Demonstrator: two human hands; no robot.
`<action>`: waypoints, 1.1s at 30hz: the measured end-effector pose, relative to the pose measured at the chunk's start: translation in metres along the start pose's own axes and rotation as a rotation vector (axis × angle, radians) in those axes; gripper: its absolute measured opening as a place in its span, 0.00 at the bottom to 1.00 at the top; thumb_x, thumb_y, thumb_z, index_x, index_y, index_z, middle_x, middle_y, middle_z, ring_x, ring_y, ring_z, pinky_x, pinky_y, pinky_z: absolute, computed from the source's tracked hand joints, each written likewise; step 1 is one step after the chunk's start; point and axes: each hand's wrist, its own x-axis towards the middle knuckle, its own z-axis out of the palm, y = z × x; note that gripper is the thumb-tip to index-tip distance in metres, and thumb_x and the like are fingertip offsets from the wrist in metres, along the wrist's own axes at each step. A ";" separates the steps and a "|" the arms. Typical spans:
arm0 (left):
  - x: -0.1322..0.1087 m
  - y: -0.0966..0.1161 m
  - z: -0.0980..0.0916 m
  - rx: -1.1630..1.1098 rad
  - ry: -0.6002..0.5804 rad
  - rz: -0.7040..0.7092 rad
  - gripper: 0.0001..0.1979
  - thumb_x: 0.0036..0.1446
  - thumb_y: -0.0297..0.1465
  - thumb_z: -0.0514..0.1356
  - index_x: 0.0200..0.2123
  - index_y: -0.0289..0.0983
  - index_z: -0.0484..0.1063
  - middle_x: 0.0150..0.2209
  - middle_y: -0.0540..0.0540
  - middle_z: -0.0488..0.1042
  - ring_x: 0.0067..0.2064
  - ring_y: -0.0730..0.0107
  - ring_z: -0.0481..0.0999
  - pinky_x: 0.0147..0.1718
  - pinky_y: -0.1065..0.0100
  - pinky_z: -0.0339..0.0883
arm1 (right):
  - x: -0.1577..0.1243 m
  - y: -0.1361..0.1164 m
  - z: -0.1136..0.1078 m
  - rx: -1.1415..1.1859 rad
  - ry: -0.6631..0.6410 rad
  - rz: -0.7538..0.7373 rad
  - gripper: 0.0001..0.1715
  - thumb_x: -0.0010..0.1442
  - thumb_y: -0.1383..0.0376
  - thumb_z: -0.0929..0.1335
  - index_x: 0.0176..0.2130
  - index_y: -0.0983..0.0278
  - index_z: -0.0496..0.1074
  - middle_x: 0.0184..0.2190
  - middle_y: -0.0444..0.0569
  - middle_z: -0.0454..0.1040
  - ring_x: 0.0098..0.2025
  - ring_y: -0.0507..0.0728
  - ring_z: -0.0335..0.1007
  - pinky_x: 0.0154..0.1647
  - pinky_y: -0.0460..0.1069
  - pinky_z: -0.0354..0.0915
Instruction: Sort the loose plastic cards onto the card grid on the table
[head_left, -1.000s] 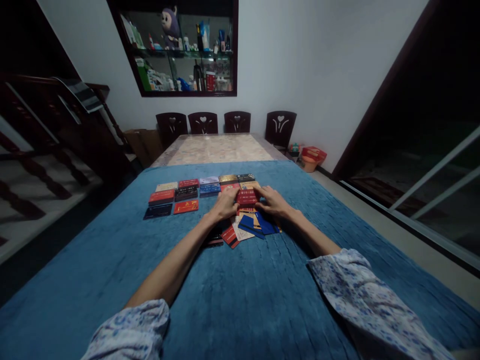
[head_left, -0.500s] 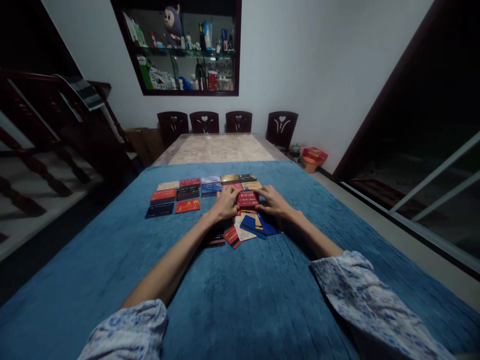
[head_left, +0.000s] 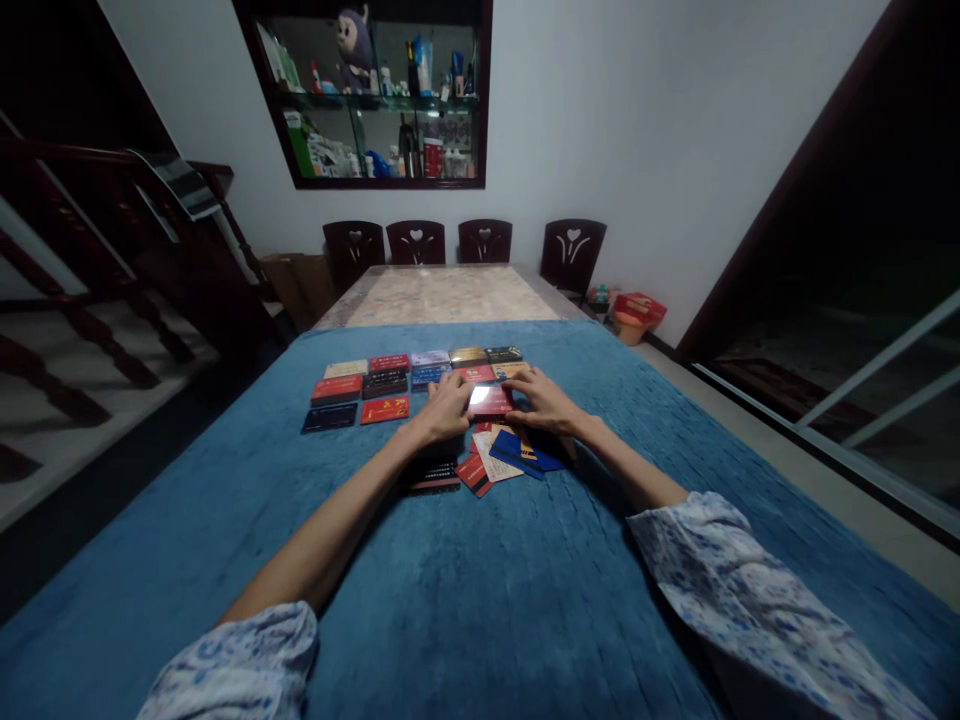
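Observation:
Between my two hands is a stack of red cards (head_left: 491,403), its top catching a bright reflection. My left hand (head_left: 448,408) grips the stack's left edge, and my right hand (head_left: 544,402) holds its right edge with bent fingers. Just nearer to me lies a loose spread of cards: a blue card (head_left: 516,453), a white card (head_left: 496,460) and a red card (head_left: 474,474). Dark cards (head_left: 430,476) lie under my left forearm, partly hidden. Beyond and left are neat card piles, among them a black pile (head_left: 385,384), an orange-red card (head_left: 385,410) and a dark blue card (head_left: 330,418).
A blue cloth (head_left: 480,600) covers the near part of the long table; its far stone-patterned top (head_left: 450,295) is bare. Several dark chairs (head_left: 485,242) stand at the far end. A wall cabinet (head_left: 390,184) holds bottles and a plush toy (head_left: 355,50).
The red stack between my hands has tilted and lowered slightly, and a glare now shows on its face. The whole view has shifted a little.

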 end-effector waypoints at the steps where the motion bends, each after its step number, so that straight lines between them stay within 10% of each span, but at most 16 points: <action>1: -0.001 -0.002 -0.001 0.004 -0.009 -0.005 0.22 0.55 0.26 0.58 0.54 0.39 0.69 0.54 0.37 0.66 0.57 0.48 0.62 0.53 0.48 0.61 | 0.002 0.000 0.000 0.005 -0.008 -0.010 0.31 0.56 0.54 0.73 0.57 0.61 0.72 0.51 0.57 0.70 0.54 0.66 0.60 0.53 0.61 0.63; 33: -0.027 -0.085 -0.034 0.093 -0.013 -0.127 0.24 0.57 0.29 0.58 0.57 0.36 0.68 0.56 0.35 0.66 0.59 0.47 0.63 0.56 0.45 0.59 | 0.100 -0.058 0.005 -0.051 -0.143 -0.129 0.21 0.57 0.58 0.72 0.50 0.63 0.75 0.50 0.56 0.71 0.54 0.65 0.61 0.53 0.57 0.60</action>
